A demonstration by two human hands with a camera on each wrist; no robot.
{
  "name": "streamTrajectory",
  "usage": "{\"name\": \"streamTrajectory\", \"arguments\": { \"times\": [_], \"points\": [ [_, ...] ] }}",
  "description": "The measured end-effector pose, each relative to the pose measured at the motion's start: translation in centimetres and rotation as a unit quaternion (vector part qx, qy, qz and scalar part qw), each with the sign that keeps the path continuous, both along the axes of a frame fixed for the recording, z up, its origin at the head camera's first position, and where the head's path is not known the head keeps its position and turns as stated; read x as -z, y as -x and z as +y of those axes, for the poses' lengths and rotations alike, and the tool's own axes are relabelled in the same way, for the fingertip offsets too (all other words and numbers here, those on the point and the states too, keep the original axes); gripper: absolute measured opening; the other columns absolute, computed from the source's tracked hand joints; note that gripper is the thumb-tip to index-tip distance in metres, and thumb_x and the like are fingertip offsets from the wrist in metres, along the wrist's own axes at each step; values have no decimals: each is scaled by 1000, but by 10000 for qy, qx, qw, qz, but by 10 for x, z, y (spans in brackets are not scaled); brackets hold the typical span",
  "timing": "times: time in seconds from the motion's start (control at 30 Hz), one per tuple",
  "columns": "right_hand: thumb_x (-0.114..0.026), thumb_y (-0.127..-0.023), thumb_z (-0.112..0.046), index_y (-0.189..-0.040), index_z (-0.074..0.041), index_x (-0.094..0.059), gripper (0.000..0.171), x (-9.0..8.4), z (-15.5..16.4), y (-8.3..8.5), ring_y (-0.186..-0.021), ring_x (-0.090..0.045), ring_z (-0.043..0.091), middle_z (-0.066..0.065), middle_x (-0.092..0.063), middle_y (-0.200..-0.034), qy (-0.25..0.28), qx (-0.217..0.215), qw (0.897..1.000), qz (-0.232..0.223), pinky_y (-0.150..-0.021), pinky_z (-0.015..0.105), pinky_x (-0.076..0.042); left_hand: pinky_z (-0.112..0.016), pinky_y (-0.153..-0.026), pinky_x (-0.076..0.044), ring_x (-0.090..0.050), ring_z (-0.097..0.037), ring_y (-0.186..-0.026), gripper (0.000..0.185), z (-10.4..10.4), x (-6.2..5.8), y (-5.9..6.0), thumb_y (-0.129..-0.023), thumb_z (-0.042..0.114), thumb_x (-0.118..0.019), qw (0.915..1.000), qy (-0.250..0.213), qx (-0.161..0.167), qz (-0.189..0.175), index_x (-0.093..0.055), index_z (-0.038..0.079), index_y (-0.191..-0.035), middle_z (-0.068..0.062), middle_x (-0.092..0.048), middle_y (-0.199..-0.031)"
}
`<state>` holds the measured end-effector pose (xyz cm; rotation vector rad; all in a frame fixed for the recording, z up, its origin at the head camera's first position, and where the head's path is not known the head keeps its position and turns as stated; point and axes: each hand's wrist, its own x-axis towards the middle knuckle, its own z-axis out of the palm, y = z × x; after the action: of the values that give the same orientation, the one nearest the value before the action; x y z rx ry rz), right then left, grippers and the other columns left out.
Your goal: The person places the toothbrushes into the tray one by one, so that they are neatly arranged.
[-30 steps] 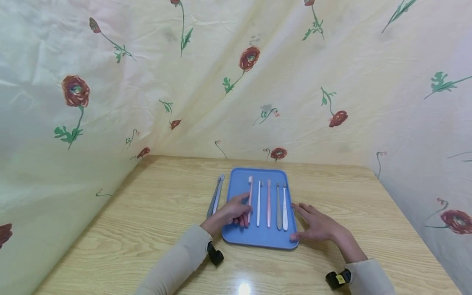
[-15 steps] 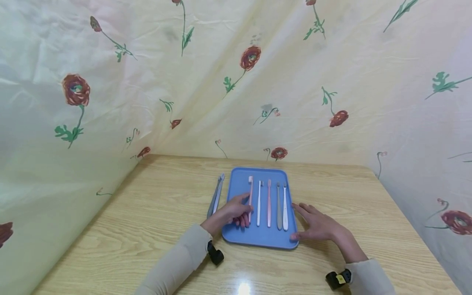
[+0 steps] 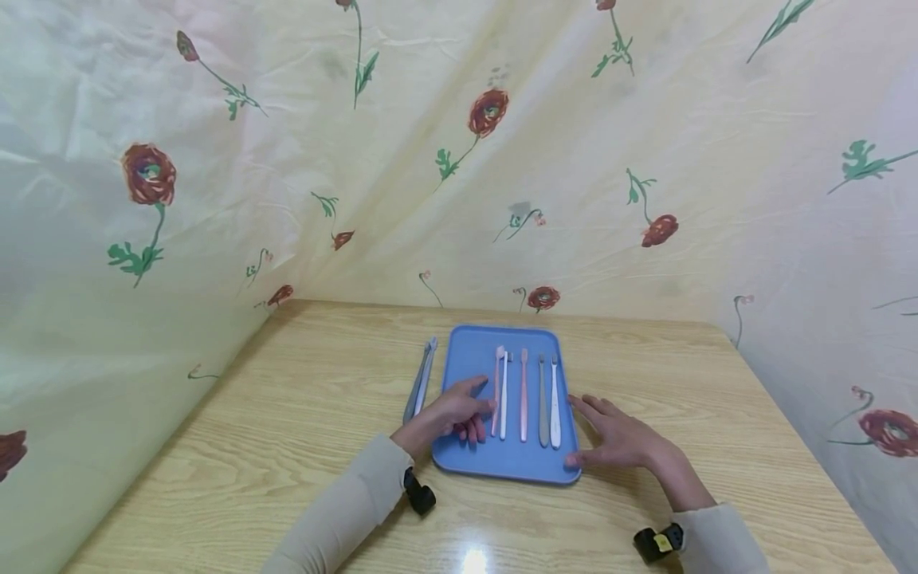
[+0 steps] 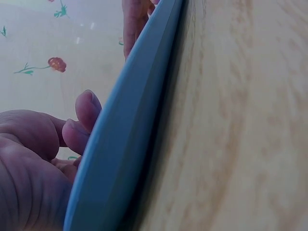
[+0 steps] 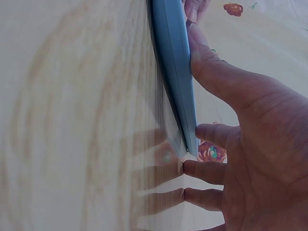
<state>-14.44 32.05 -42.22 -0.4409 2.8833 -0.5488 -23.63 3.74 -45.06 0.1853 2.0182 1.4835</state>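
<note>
On the blue tray (image 3: 502, 466) lie several toothbrushes in an upright row. The leftmost is a pink toothbrush (image 3: 496, 383), close beside a slim white toothbrush (image 3: 504, 399). My left hand (image 3: 457, 408) is over the tray's left side, index finger and thumb extended, thumb tip at the pink toothbrush's handle. Its other fingers bend loosely below. My right hand (image 3: 615, 434) rests at the tray's right edge with fingers spread. Its thumb (image 5: 211, 67) lies on the rim, and lower fingertips touch the table beside it. In the left wrist view the tray's side hides the toothbrushes.
Farther right on the tray are another pink toothbrush (image 3: 523, 399), a grey toothbrush (image 3: 543, 406) and a wider white toothbrush (image 3: 555, 406). Left of the tray, a dark grey toothbrush (image 3: 414, 395) and a pale blue toothbrush (image 3: 426, 379) lie on the wooden table (image 3: 323, 359). Flowered cloth hangs behind.
The leftmost pink toothbrush has shifted right, close to the slim white one, and its head has turned. My left thumb has moved slightly right with it; my right hand stays put.
</note>
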Motion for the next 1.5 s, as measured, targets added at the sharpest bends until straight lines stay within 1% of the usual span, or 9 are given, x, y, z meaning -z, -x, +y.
{"name": "streamTrajectory", "arguments": {
  "times": [0.37, 0.5, 0.6, 0.7, 0.8, 0.97, 1.13, 1.3, 1.5],
  "points": [
    [-77, -76, -61, -156, -4, -32, 108, 3, 0, 0, -139, -30, 63, 38, -32, -153, 7, -31, 10000, 52, -99, 77, -38, -21, -36, -40, -53, -12, -39, 71, -4, -2, -1, -101, 22, -59, 10000, -54, 45, -47, -22, 15, -161, -7, -64, -55],
    [-76, -76, -61, -156, -5, -32, 108, 0, -1, 0, -139, -29, 64, 38, -32, -154, -33, -19, 10000, 39, -100, 78, -37, -21, -37, -38, -52, -11, -38, 70, -8, -6, -1, -100, 25, -61, 9999, -36, 77, 116, -26, 14, -160, -6, -64, -55],
    [-76, -77, -61, -156, -5, -31, 107, -2, -1, 1, -139, -28, 64, 38, -31, -154, -73, 1, 10000, 15, -100, 78, -36, -21, -38, -37, -50, -10, -39, 68, -13, -12, 0, -98, 26, -62, 9996, -65, 40, 282, -31, 16, -158, -5, -64, -56],
    [-76, -77, -62, -156, -6, -31, 107, -2, 0, 2, -139, -28, 64, 38, -30, -155, -108, 8, 9999, 4, -100, 79, -36, -21, -39, -36, -49, -10, -39, 68, -21, -18, 0, -97, 26, -64, 9990, -118, -13, 425, -33, 19, -157, -4, -64, -57],
    [-76, -77, -61, -156, -6, -31, 107, -2, 1, 2, -139, -28, 64, 38, -30, -154, -99, -7, 9999, 18, -99, 79, -37, -21, -40, -36, -48, -10, -40, 70, -30, -21, 1, -96, 24, -65, 9984, -253, 3, 509, -32, 20, -158, -4, -64, -58],
    [-77, -76, -61, -156, -5, -31, 107, -1, 1, 1, -139, -28, 64, 38, -31, -154, 5, -23, 10000, 18, -99, 79, -37, -20, -39, -37, -46, -9, -40, 74, -45, -19, 5, -95, 20, -65, 9976, -480, 30, 507, -28, 22, -159, -2, -63, -59],
    [-76, -77, -60, -156, -5, -31, 107, 0, 1, 1, -139, -28, 65, 39, -30, -154, -18, -33, 10000, 5, -99, 79, -36, -21, -39, -33, -45, -8, -40, 75, -61, -20, 7, -94, 20, -66, 9978, -352, -69, 556, -28, 24, -159, -2, -62, -60],
    [-76, -77, -61, -156, -6, -31, 106, 0, 1, 1, -139, -28, 65, 39, -30, -154, -69, -40, 10000, 22, -99, 79, -37, -21, -40, -34, -43, -8, -39, 75, -78, -21, 10, -95, 20, -65, 9964, -238, -122, 806, -27, 20, -160, -2, -59, -59],
    [-76, -77, -60, -156, -6, -31, 106, -1, 1, 1, -139, -28, 65, 39, -29, -154, -48, -31, 10000, -5, -98, 79, -37, -22, -44, -34, -43, -8, -45, 74, -98, -19, 14, -97, 20, -63, 9951, -143, -235, 953, -26, 20, -160, 3, -54, -57]
  ]
}}
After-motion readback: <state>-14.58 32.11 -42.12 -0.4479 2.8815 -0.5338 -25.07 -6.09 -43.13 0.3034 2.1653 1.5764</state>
